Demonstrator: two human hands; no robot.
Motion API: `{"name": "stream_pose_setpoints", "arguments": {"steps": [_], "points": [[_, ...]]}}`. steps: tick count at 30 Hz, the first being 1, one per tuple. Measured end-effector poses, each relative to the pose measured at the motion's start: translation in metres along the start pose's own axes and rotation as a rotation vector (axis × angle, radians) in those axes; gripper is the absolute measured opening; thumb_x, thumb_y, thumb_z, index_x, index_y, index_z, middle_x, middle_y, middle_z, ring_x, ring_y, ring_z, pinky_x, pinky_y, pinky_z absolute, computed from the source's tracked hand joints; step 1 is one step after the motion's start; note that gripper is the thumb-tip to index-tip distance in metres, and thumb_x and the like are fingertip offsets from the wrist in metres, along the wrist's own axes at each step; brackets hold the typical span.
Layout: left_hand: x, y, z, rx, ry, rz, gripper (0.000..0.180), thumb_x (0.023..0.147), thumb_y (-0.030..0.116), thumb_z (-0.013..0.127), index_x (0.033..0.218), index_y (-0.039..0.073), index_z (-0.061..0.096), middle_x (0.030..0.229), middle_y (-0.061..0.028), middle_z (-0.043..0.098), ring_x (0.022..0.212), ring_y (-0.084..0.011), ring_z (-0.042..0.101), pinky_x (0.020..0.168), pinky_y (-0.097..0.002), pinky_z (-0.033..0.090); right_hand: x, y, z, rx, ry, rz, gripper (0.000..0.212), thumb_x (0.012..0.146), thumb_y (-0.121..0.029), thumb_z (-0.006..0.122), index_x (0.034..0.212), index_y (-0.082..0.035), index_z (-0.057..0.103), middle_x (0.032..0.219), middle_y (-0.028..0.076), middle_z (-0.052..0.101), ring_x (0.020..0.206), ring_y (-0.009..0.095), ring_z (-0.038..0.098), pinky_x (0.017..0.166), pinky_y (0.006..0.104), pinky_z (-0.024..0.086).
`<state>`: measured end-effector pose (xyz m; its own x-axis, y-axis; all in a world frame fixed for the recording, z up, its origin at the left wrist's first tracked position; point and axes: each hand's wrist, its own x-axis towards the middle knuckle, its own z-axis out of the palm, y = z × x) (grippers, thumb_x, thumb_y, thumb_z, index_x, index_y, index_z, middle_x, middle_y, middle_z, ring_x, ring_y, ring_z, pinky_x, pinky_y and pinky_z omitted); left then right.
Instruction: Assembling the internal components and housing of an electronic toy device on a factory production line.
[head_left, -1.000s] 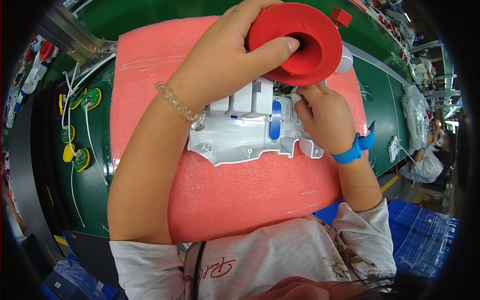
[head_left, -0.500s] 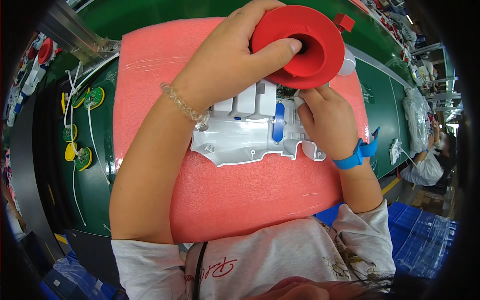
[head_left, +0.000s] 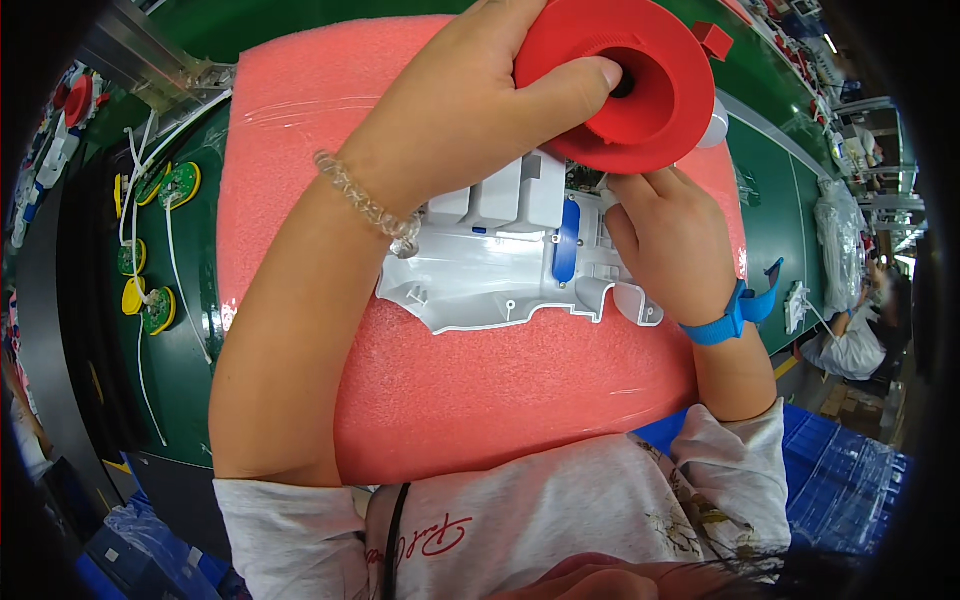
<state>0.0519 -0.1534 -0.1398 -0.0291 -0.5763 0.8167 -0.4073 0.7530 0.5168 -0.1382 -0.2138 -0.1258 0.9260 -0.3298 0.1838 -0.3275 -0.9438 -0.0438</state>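
My left hand (head_left: 500, 95) grips a red funnel-shaped part (head_left: 665, 105), its thumb hooked into the round central hollow and its other fingers hidden behind. Beneath that part, my right hand (head_left: 675, 240) is closed, its fingertips partly covered by the red rim. Something small and white shows at those fingertips, too little to name. Under both hands lies a white plastic housing shell (head_left: 470, 285), open side up, with a blue strip (head_left: 567, 243) screwed across it. White box-shaped parts (head_left: 540, 190) stand on its far side, beside a partly hidden green circuit board (head_left: 583, 178).
A pink foam pad (head_left: 500, 390) supports the housing on a green table (head_left: 200, 250). Several round green boards with yellow rims (head_left: 181, 185) and white cables lie at left. At right are a small white part (head_left: 797, 307) and a clear plastic bag (head_left: 840, 240); another person (head_left: 850, 345) sits beyond.
The red part and my left hand have shifted slightly up and to the right. My right hand has moved slightly right beneath it; both grips look the same.
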Motion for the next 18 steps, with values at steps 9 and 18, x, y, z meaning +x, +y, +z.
{"name": "stream_pose_setpoints", "arguments": {"steps": [9,18], "points": [[0.001,0.007,0.001,-0.013,-0.003,-0.060,0.043,0.082,0.015,0.057,0.118,-0.002,0.040,0.109,-0.0121,0.050,0.101,-0.0162,0.049,0.088,-0.0289,0.041,0.002,-0.001,0.003,-0.080,-0.050,-0.045,0.026,0.067,-0.005,0.059,0.092,-0.002,0.056,0.083,0.012,0.056,0.075,0.028,0.057,0.062,0.0373,0.048],[0.000,-0.006,0.003,-0.043,-0.001,0.062,0.043,0.083,0.013,0.058,0.119,0.000,0.040,0.108,-0.0105,0.051,0.101,-0.0148,0.049,0.088,-0.0289,0.041,-0.009,0.008,0.007,0.142,0.016,0.047,0.020,0.071,-0.004,0.056,0.091,-0.001,0.059,0.082,0.013,0.057,0.078,0.030,0.056,0.066,0.0383,0.047]]}}
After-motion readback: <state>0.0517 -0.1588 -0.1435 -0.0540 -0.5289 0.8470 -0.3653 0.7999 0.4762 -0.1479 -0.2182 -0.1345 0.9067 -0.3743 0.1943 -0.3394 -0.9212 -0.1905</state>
